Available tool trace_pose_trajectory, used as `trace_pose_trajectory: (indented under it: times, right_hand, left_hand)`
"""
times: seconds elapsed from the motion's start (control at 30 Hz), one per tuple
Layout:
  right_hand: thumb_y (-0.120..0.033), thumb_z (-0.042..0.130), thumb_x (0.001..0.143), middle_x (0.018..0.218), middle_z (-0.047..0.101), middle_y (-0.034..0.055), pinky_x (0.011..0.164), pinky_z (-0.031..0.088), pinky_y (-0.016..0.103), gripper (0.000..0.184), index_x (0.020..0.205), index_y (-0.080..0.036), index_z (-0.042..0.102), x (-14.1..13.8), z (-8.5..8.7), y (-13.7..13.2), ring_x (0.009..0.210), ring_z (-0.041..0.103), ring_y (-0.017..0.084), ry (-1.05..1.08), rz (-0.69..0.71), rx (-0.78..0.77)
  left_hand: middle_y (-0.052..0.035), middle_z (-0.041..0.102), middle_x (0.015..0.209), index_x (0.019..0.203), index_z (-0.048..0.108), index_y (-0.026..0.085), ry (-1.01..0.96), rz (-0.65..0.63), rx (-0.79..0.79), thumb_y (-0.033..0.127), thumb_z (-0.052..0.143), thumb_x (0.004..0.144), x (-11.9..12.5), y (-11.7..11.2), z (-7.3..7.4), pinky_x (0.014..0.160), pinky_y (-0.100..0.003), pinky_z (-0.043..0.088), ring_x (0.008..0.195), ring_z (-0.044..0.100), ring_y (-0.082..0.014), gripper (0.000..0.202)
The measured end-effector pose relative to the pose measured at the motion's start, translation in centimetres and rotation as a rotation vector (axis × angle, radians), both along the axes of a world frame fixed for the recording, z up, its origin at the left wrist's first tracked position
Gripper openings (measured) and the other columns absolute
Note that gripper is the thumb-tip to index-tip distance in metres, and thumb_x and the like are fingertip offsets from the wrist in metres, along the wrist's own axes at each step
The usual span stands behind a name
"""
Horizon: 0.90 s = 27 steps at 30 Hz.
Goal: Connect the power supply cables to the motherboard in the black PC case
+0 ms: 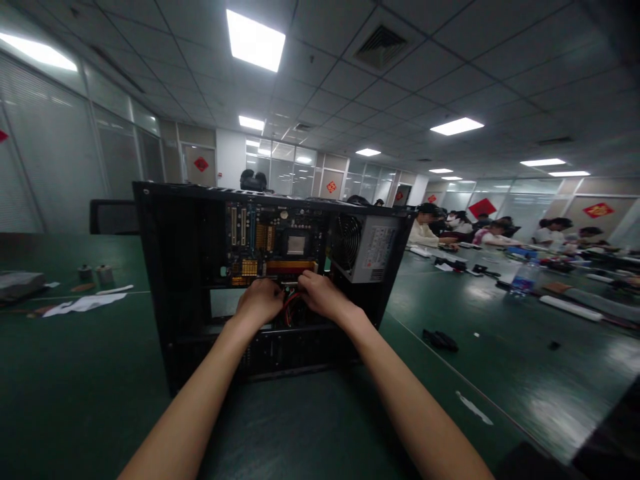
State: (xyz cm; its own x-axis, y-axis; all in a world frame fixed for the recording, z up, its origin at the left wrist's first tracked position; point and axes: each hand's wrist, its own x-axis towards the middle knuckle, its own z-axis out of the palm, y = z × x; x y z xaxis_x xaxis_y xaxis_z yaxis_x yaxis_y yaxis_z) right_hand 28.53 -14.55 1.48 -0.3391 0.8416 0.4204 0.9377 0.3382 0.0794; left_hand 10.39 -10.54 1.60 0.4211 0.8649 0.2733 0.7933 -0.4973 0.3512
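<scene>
An open black computer case [165, 267] lies on the dark green table [75, 400] with its motherboard [273, 243] and grey power supply [370, 250] showing. Both my arms reach into the case. My left hand [260, 300] is curled, fingers bent down at the lower edge of the motherboard. My right hand [323, 293] is curled beside it, fingers pressed at a long slot by some red cables [290, 310]. What the fingers hold is hidden.
White paper scraps [83, 305] and two small cylinders [95, 272] lie at the left. A small black item [440, 340] rests to the right of the case. Several people sit at the far right table among bottles and parts.
</scene>
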Motion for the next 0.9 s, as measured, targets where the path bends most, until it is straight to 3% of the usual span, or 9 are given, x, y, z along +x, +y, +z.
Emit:
trace_pose_trajectory:
  times: [0.23, 0.57, 0.73, 0.9]
  right_hand:
    - [-0.011, 0.052, 0.092, 0.111, 0.057, 0.0081, 0.074, 0.040, 0.026, 0.011, 0.098, -0.016, 0.059, 0.4, 0.2, 1.6, 0.092, 0.059, 0.016, -0.022, 0.124, -0.008]
    - [-0.009, 0.048, 0.092, 0.104, 0.064, 0.0099, 0.076, 0.041, 0.027, 0.015, 0.102, -0.014, 0.058, 0.0, -0.1, 2.3, 0.093, 0.060, 0.018, -0.088, 0.067, -0.037]
    - [-0.012, 0.047, 0.093, 0.106, 0.065, 0.0092, 0.075, 0.042, 0.027, 0.016, 0.104, -0.016, 0.058, -0.4, 0.3, 1.8, 0.096, 0.062, 0.019, -0.107, 0.018, -0.043]
    - [-0.015, 0.048, 0.094, 0.116, 0.063, 0.0100, 0.079, 0.044, 0.027, 0.018, 0.108, -0.017, 0.058, -0.5, 0.5, 1.6, 0.106, 0.060, 0.020, -0.105, -0.025, -0.036]
  left_hand:
    - [-0.0137, 0.075, 0.093, 0.084, 0.077, 0.024, -0.009, 0.027, -0.033, 0.033, 0.049, 0.087, 0.1, -0.3, 0.2, 0.071, -0.034, 0.050, 0.095, 0.070, -0.0301, 0.030]
    - [-0.0119, 0.075, 0.092, 0.083, 0.077, 0.024, 0.026, 0.044, -0.004, 0.033, 0.048, 0.087, 0.2, -0.1, 0.1, 0.072, -0.036, 0.052, 0.092, 0.070, -0.0302, 0.030]
    - [-0.0133, 0.074, 0.103, 0.099, 0.077, 0.024, 0.038, 0.071, 0.085, 0.040, 0.045, 0.092, 0.2, 0.0, 0.0, 0.080, -0.039, 0.052, 0.100, 0.069, -0.0316, 0.036]
    - [-0.0117, 0.074, 0.108, 0.115, 0.071, 0.025, 0.093, 0.041, 0.213, 0.032, 0.044, 0.096, 0.2, -0.2, 0.4, 0.083, -0.039, 0.053, 0.101, 0.069, -0.0299, 0.034]
